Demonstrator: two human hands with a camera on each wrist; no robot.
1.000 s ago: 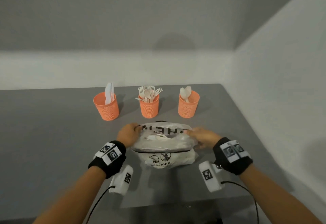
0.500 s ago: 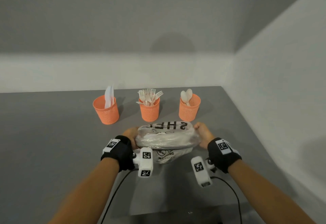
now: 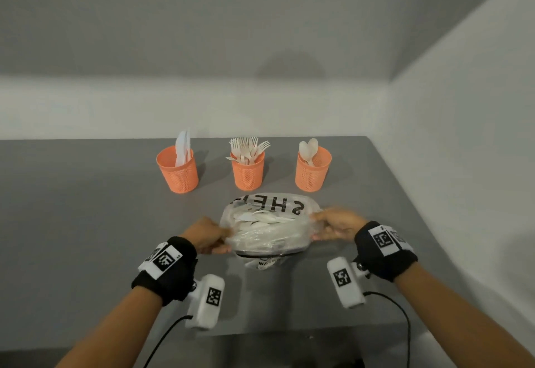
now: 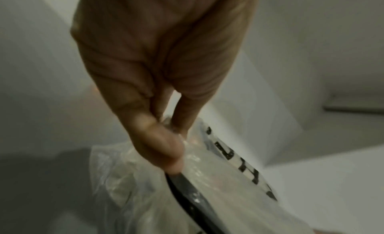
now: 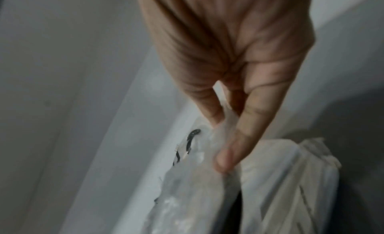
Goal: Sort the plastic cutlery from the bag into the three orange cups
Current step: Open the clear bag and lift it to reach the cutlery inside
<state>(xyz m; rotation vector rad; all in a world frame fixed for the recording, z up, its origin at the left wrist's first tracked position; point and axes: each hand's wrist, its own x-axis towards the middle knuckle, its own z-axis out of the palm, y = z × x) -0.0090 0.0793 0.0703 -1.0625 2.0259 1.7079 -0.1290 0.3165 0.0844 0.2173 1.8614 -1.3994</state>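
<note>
A clear plastic bag (image 3: 269, 227) with black lettering and white cutlery inside is held between both hands just above the grey table (image 3: 86, 208). My left hand (image 3: 207, 236) pinches its left edge, and the left wrist view shows thumb and fingers closed on the bag (image 4: 207, 180). My right hand (image 3: 333, 222) pinches the right edge; the bag (image 5: 270, 188) hangs from that pinch in the right wrist view. Behind stand three orange cups: the left cup (image 3: 178, 169) with knives, the middle cup (image 3: 248, 170) with forks, the right cup (image 3: 312, 169) with spoons.
A white wall (image 3: 463, 165) runs along the table's right side and another behind the cups. The table's front edge (image 3: 275, 331) lies just under my wrists. Black cables (image 3: 405, 324) trail from the wrist cameras.
Both hands raised the bag off the table, drew it slightly toward me and now hold it spread wider, with the lettering facing up and the cutlery showing through.
</note>
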